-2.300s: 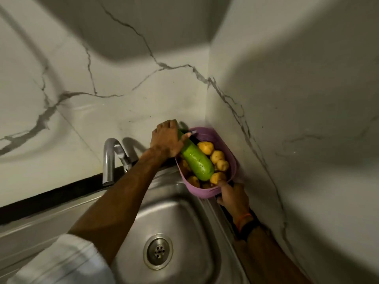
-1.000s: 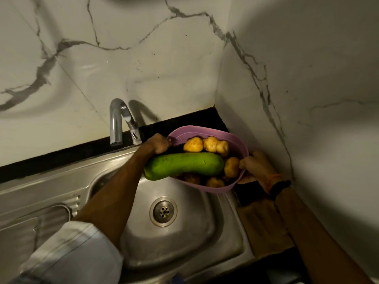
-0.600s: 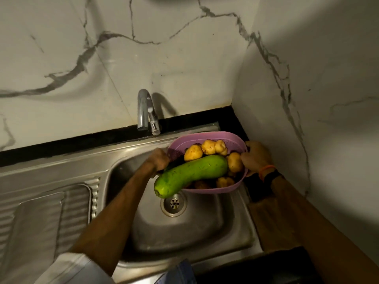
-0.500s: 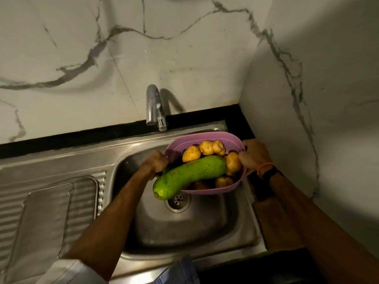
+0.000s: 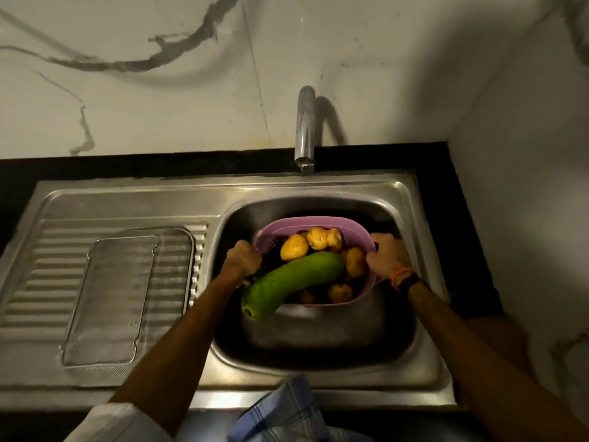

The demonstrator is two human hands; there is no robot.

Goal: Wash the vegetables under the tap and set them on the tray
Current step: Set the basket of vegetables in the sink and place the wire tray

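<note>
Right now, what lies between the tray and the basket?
Head view: ribbed drainboard, the sink wall and the left hand lie between tray and basket.

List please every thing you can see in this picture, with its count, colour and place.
basket: one, pink, held over the sink bowl
gourd: one, green, lying across the basket, one end past its rim
potatoes: several, yellow, in the basket
tray: one, clear, on the draining board
tap: one, chrome, behind the bowl
sink: one, steel
left hand: grips the basket's left rim
right hand: grips its right rim
</note>
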